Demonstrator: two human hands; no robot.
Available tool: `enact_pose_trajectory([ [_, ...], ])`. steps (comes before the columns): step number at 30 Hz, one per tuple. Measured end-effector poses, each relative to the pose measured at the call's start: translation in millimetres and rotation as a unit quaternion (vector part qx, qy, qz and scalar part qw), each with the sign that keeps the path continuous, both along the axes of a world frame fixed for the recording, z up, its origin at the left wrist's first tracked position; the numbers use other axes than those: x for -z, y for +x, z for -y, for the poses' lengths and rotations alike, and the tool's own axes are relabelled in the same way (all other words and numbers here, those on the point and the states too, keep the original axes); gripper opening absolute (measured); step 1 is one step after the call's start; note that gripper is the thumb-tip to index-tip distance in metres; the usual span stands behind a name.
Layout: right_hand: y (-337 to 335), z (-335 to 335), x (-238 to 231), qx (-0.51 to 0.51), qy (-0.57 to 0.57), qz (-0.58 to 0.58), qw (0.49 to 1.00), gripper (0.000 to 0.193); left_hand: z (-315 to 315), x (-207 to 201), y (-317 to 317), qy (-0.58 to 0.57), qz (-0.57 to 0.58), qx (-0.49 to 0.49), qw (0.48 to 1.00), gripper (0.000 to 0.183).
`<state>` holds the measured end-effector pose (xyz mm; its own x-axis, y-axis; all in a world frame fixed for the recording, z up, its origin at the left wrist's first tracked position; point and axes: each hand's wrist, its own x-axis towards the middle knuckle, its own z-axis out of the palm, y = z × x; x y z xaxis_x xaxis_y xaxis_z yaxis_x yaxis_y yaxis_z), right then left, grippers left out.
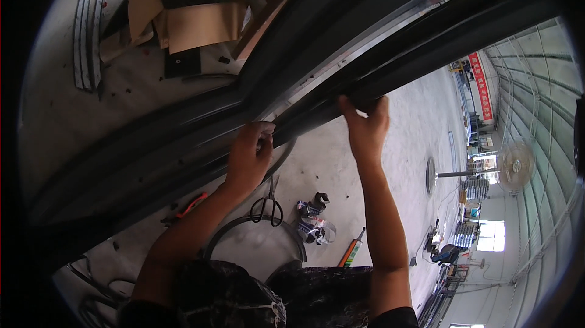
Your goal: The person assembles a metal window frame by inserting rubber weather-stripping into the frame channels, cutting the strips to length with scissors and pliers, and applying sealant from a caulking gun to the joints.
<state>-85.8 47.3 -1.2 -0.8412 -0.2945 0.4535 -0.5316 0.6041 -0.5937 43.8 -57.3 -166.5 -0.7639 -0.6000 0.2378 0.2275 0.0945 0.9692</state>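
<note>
A long dark frame [420,60] of grooved bars runs diagonally across the view, with a pale strip along one groove. My left hand [248,156] is closed at its near edge, fingers curled and pressed together by the inner corner; what they pinch, if anything, is hidden. Farther right, my right hand [367,130] grips the near bar, with thumb and forefinger set apart on it and a gap between them. A thin black flexible strip [285,158] hangs below the bar beside my left hand. Scissors [267,209] with black handles lie beneath.
Opened cardboard [204,26] and light metal strips [87,42] lie beyond the frame. An orange-handled tool [192,204], a clear-and-dark package [315,221] and a green-orange tube [351,250] are on the floor. A pedestal fan [515,165] stands at right.
</note>
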Motion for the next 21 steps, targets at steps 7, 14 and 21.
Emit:
enact_pose_trajectory([
  [7, -9.0, -4.2, -2.7, 0.055, 0.084, -0.051, 0.994, 0.032, -5.2, 3.7, 9.0, -0.013, 0.06, 0.024, 0.998, 0.025],
  [14, -17.6, -11.9, -8.3, -0.015, 0.004, -0.047, 0.999, 0.044, -1.2, -8.1, 13.8, -0.021, 0.057, 0.026, 0.998, 0.023],
  [21, -15.5, -6.8, -12.0, 0.001, 0.01, -0.049, 0.999, 0.044, -3.8, -2.5, 18.4, -0.062, 0.078, 0.055, 0.993, 0.022],
])
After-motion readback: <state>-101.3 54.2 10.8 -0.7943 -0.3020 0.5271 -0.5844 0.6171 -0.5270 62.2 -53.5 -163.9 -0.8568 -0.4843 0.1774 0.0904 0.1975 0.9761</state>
